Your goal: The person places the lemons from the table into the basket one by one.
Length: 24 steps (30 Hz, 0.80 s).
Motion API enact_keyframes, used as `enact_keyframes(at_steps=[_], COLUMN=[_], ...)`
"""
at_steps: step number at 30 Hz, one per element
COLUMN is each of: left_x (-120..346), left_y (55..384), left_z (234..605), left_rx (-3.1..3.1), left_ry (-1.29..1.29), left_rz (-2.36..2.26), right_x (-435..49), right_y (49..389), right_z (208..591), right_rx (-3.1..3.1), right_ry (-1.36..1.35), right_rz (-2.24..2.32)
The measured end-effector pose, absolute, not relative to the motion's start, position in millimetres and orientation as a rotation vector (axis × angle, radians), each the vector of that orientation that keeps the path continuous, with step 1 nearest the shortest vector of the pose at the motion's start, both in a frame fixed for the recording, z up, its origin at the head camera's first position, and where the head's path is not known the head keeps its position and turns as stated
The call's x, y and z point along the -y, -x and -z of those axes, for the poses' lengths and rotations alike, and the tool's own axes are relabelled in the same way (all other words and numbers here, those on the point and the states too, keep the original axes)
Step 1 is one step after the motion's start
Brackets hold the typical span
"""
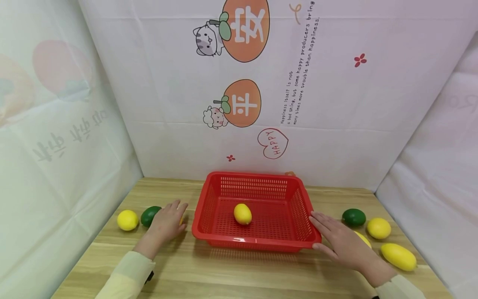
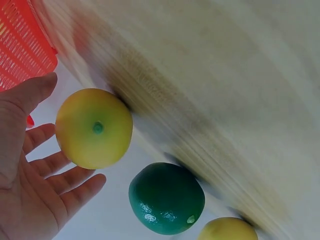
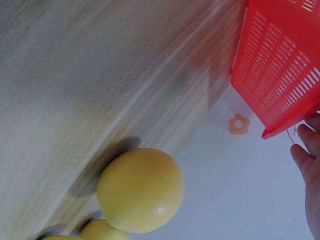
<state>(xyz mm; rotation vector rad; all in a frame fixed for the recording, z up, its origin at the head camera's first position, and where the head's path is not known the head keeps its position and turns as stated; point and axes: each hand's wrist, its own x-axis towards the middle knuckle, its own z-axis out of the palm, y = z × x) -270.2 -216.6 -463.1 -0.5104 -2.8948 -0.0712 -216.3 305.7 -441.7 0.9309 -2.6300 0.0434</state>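
Observation:
My left hand (image 1: 167, 221) reaches over a round yellow fruit with a green stem spot (image 2: 94, 129), mostly hidden under it in the head view. In the left wrist view its fingers spread behind the fruit, with the thumb apart. Just left of that hand lie a green lime-like fruit (image 1: 150, 216) and a lemon (image 1: 128, 220). My right hand (image 1: 341, 241) rests straight fingers on the right rim of a red plastic basket (image 1: 257, 239). One lemon (image 1: 242, 214) lies inside the basket. Partly behind the right hand is another yellow fruit (image 1: 363, 239).
On the right of the wooden table (image 1: 224, 278) are a green fruit (image 1: 354, 217), a round yellow fruit (image 1: 379, 228) and a longer yellow fruit (image 1: 398, 256). A printed white cloth (image 1: 325, 137) hangs behind, with white cloth on both sides.

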Motion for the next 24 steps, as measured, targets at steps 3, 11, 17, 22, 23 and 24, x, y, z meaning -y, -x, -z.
enact_keyframes(at_steps=[3, 11, 17, 22, 23, 24], left_x=[216.8, 216.4, 216.6, 216.6, 216.6, 216.7], left_y=[270.5, 272.3, 273.2, 274.6, 274.7, 275.0], left_z=[463.9, 467.3, 469.7, 471.6, 472.2, 472.7], left_rx=[2.911, 2.946, 2.963, 2.960, 2.959, 2.956], left_ry=[0.504, 0.474, 0.462, 0.469, 0.470, 0.474], left_rz=[0.068, 0.041, 0.044, 0.031, 0.025, 0.017], right_x=[-305.5, -306.1, -306.7, -306.6, -306.5, -306.4], right_y=[216.2, 216.4, 216.2, 216.3, 216.4, 216.5], right_z=[441.4, 441.6, 442.4, 442.4, 442.4, 442.4], right_rx=[2.625, 2.617, 2.616, 2.616, 2.616, 2.615], right_ry=[-0.933, -0.939, -0.938, -0.938, -0.938, -0.938], right_rz=[-0.040, -0.044, -0.052, -0.052, -0.051, -0.050])
